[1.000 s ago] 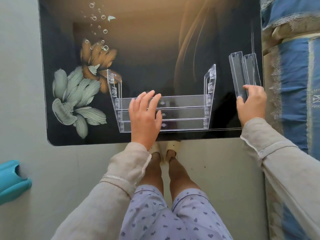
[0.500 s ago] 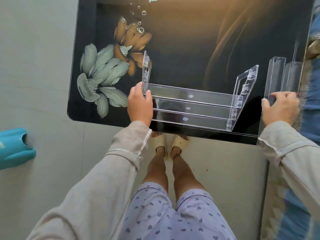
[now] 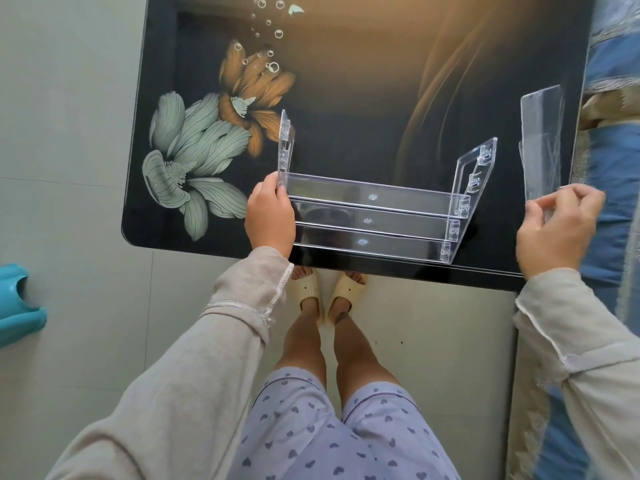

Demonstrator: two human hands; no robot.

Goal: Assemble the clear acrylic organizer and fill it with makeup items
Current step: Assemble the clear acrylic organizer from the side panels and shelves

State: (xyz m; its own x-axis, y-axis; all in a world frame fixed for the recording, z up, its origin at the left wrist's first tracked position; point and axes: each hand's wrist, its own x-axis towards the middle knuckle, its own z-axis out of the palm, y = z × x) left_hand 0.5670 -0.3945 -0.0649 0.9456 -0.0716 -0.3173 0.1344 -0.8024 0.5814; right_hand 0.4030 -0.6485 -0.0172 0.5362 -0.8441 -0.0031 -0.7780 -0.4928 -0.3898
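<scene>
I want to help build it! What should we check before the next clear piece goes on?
1. Left hand steadies the organizer frame at its left end: ok.
2. Right hand pinches a loose clear strip: ok.
3. Three shelves already sit in the frame: ok.
4. Empty slots on the right side panel: ok.
5. Strip facing the right way: cannot tell.
6. Frame fully on the table: ok, though near the edge.

Your left hand [image 3: 270,216] covers the organizer's [image 3: 374,220] near-left corner. The clear panel [image 3: 542,143] in your right hand [image 3: 557,230] is motion-blurred, so its lower end can't be made out. The desk's [image 3: 346,64] far side is cut off by the frame.
</scene>
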